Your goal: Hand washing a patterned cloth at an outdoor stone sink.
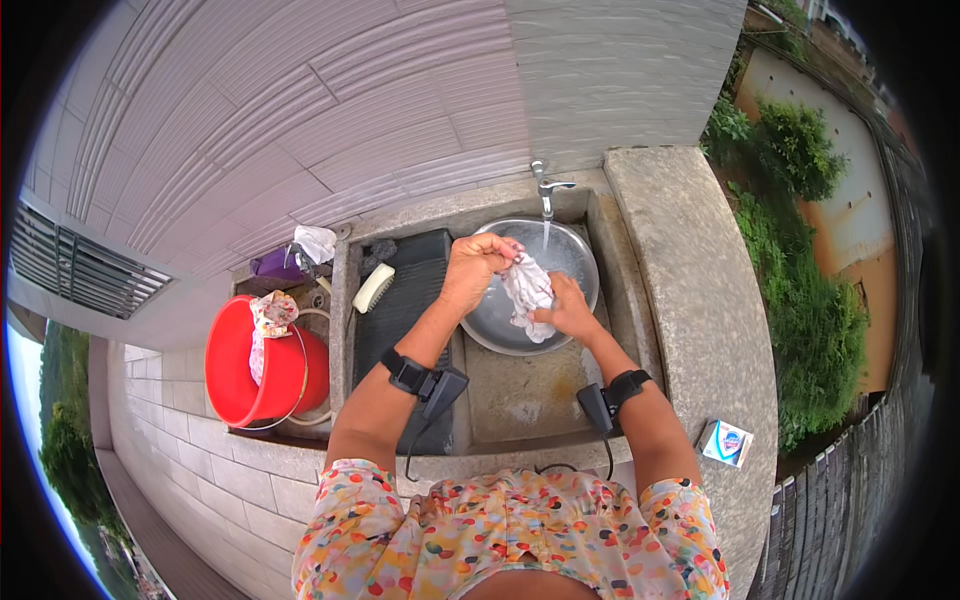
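A wet white cloth with darker marks (528, 291) hangs bunched between my two hands. My left hand (476, 268) pinches its upper end, and my right hand (568, 308) grips its lower right side. Both hands are over a round metal basin (487, 331) standing in a stone sink. From the tap (546, 192) behind it, a thin stream of water runs down into the basin. Part of the basin is hidden by the cloth and my hands.
Left of the basin is a dark ribbed washboard (402, 308) with a pale scrubbing brush (374, 288). Farther left, a red bucket (231, 365) has a patterned cloth (273, 315) over its rim. A small soap box (724, 443) lies on the right stone ledge (700, 290).
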The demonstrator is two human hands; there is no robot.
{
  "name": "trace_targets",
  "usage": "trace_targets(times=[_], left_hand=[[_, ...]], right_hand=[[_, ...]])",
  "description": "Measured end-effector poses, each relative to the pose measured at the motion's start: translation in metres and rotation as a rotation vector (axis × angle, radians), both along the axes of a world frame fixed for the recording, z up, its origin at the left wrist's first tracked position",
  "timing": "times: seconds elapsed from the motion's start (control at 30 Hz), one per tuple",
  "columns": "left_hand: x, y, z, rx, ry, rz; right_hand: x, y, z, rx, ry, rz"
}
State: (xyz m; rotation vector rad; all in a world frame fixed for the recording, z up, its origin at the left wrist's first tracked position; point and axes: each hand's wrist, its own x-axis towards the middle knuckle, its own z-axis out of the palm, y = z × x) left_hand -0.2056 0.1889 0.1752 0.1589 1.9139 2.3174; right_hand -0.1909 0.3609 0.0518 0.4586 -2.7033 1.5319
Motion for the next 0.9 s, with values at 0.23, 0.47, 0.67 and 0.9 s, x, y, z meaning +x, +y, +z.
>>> trace_targets(times=[0.23,0.47,0.67,0.9], left_hand=[[-0.036,-0.036,-0.015,0.089,-0.010,0.121],[-0.051,-0.040,-0.021,0.079,-0.054,0.202],[-0.053,-0.056,0.005,0.064,0.131,0.155],[-0.066,-0.076,-0.105,-1.257,0.340,-0.140]], right_hand=[[-0.025,0.022,0.044,-0.172,-0.212,0.105],[-0.046,0.030,0.037,0.540,0.145,0.000],[-0.052,0.000,0.055,-0.517,-0.116,-0.367],[-0.051,0.005,-0.029,0.461,0.193,-0.277]])
